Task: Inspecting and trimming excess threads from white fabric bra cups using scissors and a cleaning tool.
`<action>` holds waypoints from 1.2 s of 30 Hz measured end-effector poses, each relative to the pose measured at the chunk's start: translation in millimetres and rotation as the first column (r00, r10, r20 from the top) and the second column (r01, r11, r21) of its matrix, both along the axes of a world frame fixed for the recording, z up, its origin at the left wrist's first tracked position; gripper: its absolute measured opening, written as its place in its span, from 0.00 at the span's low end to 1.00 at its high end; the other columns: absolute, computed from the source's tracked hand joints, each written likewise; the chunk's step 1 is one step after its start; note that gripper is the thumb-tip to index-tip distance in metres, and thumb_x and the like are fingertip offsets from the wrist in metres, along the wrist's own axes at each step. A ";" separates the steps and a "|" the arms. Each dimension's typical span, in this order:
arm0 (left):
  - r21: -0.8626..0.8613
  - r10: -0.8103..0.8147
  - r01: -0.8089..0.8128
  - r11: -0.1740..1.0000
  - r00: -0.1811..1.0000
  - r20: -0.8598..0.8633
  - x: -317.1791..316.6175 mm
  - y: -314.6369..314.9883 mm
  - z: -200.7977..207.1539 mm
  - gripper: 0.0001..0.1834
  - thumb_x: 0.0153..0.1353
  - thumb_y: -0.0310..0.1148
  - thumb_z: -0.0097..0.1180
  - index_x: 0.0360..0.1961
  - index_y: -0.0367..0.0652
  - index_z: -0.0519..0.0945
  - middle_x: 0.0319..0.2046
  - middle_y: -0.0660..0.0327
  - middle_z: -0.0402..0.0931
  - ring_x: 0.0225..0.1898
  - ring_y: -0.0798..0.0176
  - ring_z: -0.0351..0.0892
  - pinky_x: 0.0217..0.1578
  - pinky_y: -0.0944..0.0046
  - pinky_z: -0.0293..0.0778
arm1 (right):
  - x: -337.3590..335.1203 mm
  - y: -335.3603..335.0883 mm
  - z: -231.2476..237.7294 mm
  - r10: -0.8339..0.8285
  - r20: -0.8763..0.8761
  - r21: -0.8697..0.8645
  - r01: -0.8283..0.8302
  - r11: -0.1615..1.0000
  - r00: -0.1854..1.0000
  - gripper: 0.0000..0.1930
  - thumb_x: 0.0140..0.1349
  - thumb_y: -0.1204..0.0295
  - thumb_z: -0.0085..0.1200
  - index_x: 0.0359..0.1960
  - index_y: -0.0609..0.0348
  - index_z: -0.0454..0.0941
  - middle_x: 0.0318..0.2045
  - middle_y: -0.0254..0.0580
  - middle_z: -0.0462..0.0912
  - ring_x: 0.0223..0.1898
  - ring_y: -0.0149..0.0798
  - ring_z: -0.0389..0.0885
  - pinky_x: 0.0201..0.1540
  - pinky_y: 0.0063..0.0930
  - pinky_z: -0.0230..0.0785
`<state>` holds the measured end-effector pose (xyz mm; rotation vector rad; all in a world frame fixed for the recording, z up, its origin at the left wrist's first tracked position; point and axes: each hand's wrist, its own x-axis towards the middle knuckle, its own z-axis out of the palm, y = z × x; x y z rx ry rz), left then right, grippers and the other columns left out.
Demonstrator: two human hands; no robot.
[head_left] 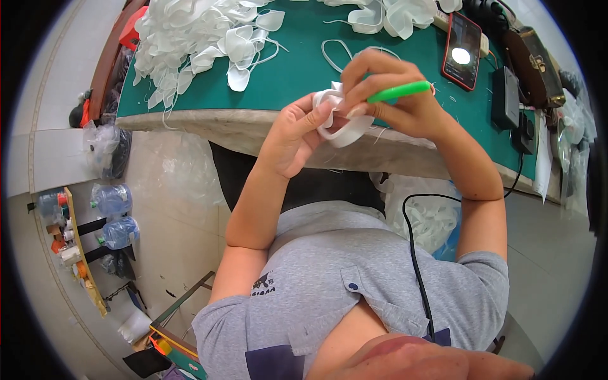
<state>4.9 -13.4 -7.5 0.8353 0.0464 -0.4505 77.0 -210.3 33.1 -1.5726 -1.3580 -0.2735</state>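
My left hand is closed on a looped white band, its thumb and fingers pinching the band's left side. The band is smooth, curls round on itself and hangs over the front edge of the green table. My right hand holds a slim tool with a bright green handle, which points out to the right. The tool's working end is hidden behind my fingers. The right fingertips meet the band near its middle, close to the left thumb. Behind the hands, a thin white strap loops across the table.
A large pile of white petal-shaped pieces covers the table's far left, with more pieces at the back. A red-edged phone, black box and brown case lie right. A black cable crosses my shirt.
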 end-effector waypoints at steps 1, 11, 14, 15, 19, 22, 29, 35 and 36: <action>0.000 0.000 0.000 1.000 1.000 0.001 0.1 -1.2 -1.5 0.18 0.62 0.36 0.58 0.49 0.38 0.75 0.44 0.61 0.78 0.48 0.66 0.76 0.51 0.63 0.70 | -1.5 -1.5 0.8 0.000 0.001 0.000 0.000 1.000 1.000 0.07 0.60 0.72 0.56 0.36 0.63 0.80 0.23 0.38 0.78 0.26 0.34 0.75 0.32 0.24 0.67; 0.206 0.186 -0.302 0.931 0.876 0.445 -11.0 -17.6 -8.7 0.21 0.56 0.27 0.63 0.50 0.37 0.72 0.45 0.60 0.75 0.47 0.69 0.73 0.52 0.65 0.67 | 3.3 -1.3 -18.9 -0.009 -0.835 0.052 0.094 0.994 0.550 0.12 0.64 0.67 0.56 0.27 0.55 0.67 0.30 0.31 0.75 0.34 0.23 0.71 0.39 0.18 0.66; -0.055 0.132 -0.123 0.991 0.961 0.243 -4.0 -18.8 1.2 0.34 0.52 0.28 0.67 0.58 0.36 0.64 0.50 0.60 0.72 0.52 0.68 0.71 0.53 0.65 0.67 | 1.5 -2.4 -11.9 0.009 -0.833 0.053 0.065 0.996 0.553 0.15 0.60 0.71 0.60 0.25 0.53 0.62 0.30 0.30 0.74 0.36 0.23 0.69 0.40 0.17 0.64; -0.054 0.134 -0.125 0.991 0.961 0.243 -4.3 -19.7 0.3 0.34 0.52 0.28 0.67 0.58 0.36 0.64 0.50 0.60 0.72 0.52 0.68 0.71 0.53 0.65 0.67 | 1.5 -2.5 -12.0 -0.048 -0.800 -0.027 0.045 0.999 0.598 0.15 0.60 0.71 0.60 0.25 0.53 0.63 0.30 0.30 0.74 0.36 0.23 0.68 0.40 0.17 0.63; 0.080 0.209 -0.230 0.970 0.956 0.207 -2.4 -20.5 1.0 0.28 0.53 0.29 0.66 0.53 0.36 0.68 0.47 0.60 0.74 0.48 0.67 0.74 0.50 0.66 0.69 | 1.4 0.5 -16.3 -0.054 -0.769 -0.013 0.068 0.998 0.638 0.16 0.60 0.71 0.60 0.24 0.51 0.62 0.29 0.30 0.73 0.35 0.22 0.67 0.38 0.16 0.62; 0.192 0.213 -0.263 0.945 0.945 0.248 -0.7 -19.7 2.4 0.23 0.54 0.28 0.65 0.50 0.36 0.72 0.44 0.61 0.77 0.44 0.66 0.77 0.46 0.67 0.72 | 2.4 -1.4 -16.7 0.044 -0.890 0.051 0.003 0.999 0.453 0.16 0.62 0.72 0.57 0.24 0.50 0.60 0.28 0.30 0.74 0.34 0.22 0.70 0.35 0.16 0.64; 0.807 -0.020 -0.406 0.430 0.889 0.458 -0.4 -2.4 12.1 0.12 0.56 0.24 0.58 0.43 0.35 0.78 0.39 0.63 0.80 0.40 0.68 0.77 0.43 0.65 0.73 | 16.3 -17.1 -4.9 0.323 -0.916 0.322 -0.043 0.946 0.239 0.13 0.65 0.73 0.49 0.25 0.50 0.59 0.26 0.34 0.74 0.28 0.26 0.76 0.32 0.19 0.68; 0.157 0.279 -0.357 0.921 0.885 0.373 1.2 -9.9 11.2 0.13 0.58 0.28 0.59 0.44 0.35 0.78 0.39 0.61 0.79 0.39 0.70 0.76 0.43 0.66 0.72 | 10.4 -11.0 -14.5 0.148 -0.942 0.119 -0.113 0.986 0.301 0.14 0.64 0.73 0.52 0.24 0.50 0.59 0.27 0.29 0.73 0.31 0.21 0.73 0.33 0.16 0.65; 0.106 0.325 -0.384 0.917 0.874 0.361 2.7 -9.1 9.2 0.13 0.59 0.30 0.60 0.43 0.36 0.77 0.37 0.61 0.79 0.37 0.71 0.77 0.41 0.69 0.72 | 9.4 -9.6 -15.1 0.126 -0.937 0.078 -0.157 0.985 0.326 0.14 0.64 0.70 0.53 0.24 0.49 0.60 0.27 0.26 0.72 0.31 0.19 0.71 0.33 0.16 0.64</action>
